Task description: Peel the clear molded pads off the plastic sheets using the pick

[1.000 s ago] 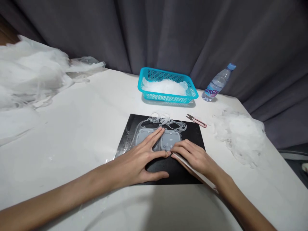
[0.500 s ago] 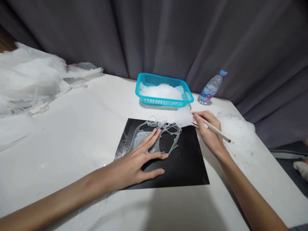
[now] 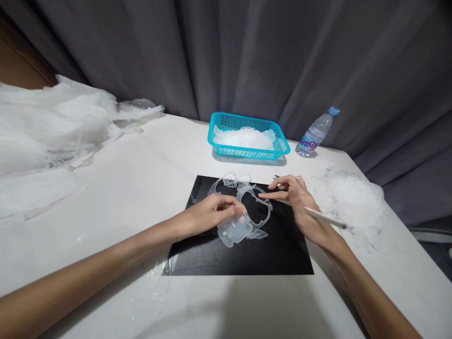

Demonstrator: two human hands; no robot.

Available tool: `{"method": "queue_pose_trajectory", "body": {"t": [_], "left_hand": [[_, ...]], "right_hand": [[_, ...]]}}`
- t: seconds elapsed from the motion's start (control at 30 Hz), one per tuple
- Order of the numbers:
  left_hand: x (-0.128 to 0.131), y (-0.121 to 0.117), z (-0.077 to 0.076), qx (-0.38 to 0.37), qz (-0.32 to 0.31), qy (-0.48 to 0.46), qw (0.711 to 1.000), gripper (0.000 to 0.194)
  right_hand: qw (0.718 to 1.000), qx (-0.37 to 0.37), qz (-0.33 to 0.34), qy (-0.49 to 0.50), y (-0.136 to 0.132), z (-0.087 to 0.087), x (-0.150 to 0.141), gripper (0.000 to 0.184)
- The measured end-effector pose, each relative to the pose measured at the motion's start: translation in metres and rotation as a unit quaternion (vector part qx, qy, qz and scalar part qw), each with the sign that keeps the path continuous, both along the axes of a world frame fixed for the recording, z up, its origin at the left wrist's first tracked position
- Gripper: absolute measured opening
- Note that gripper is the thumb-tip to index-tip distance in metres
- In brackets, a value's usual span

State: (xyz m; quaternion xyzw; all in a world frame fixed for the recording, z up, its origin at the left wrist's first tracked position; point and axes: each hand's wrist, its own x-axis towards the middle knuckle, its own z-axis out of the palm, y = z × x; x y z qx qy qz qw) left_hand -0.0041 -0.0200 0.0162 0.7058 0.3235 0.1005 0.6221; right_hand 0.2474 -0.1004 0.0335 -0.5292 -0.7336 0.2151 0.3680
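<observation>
My left hand is closed, its thumb and fingers pinching a translucent, rounded rectangular plastic piece with small holes. That piece tilts above a black mat. Joined to or lying against it is a looped, clear plastic frame on the mat; the exact connection is hidden by my fingers. My right hand keeps a slim white stick-like tool tucked in it, dark end pointing back toward the wrist. Its thumb and forefinger reach out at the frame's upper right edge, slightly apart.
A turquoise basket with translucent white pieces stands behind the mat. Beside it is a water bottle. Heaps of translucent plastic lie at the left and right. A grey curtain hangs behind the white table.
My left hand went from lying flat on the plastic to pinching and lifting the rectangular piece. The whitish piece by my right hand is gone from there; those fingers now reach toward the frame.
</observation>
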Motion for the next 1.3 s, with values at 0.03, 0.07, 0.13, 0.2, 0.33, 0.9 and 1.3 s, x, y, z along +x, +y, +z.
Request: {"method": "queue_pose_trajectory", "body": {"t": [0.03, 0.07, 0.13, 0.2, 0.33, 0.9, 1.3], "left_hand": [[0.000, -0.001, -0.001, 0.000, 0.001, -0.003, 1.000, 0.042], [-0.001, -0.001, -0.002, 0.002, 0.000, -0.008, 1.000, 0.042], [-0.001, -0.002, -0.004, 0.016, 0.001, -0.023, 1.000, 0.041], [-0.002, -0.003, -0.007, 0.043, 0.009, -0.030, 0.999, 0.041], [-0.005, -0.007, -0.010, 0.125, 0.020, -0.022, 0.992, 0.037], [-0.014, -0.027, -0.014, 0.124, 0.104, -0.085, 0.983, 0.024], [-0.009, -0.011, -0.017, -0.199, 0.138, -0.192, 0.951, 0.034]], "right_hand": [[1.000, 0.015, -0.016, -0.019, 0.002, -0.007, -0.002, 0.057], [0.999, 0.019, -0.014, -0.032, 0.003, -0.013, -0.007, 0.052], [0.999, 0.001, 0.028, -0.041, 0.003, -0.022, -0.019, 0.042], [0.997, -0.031, 0.054, -0.035, 0.001, -0.026, -0.031, 0.031], [0.997, -0.075, 0.032, 0.003, -0.002, -0.026, -0.039, 0.014], [0.992, 0.017, -0.115, -0.054, 0.009, -0.037, -0.013, 0.015], [1.000, -0.030, -0.001, -0.006, -0.004, -0.029, -0.029, 0.012]]}}
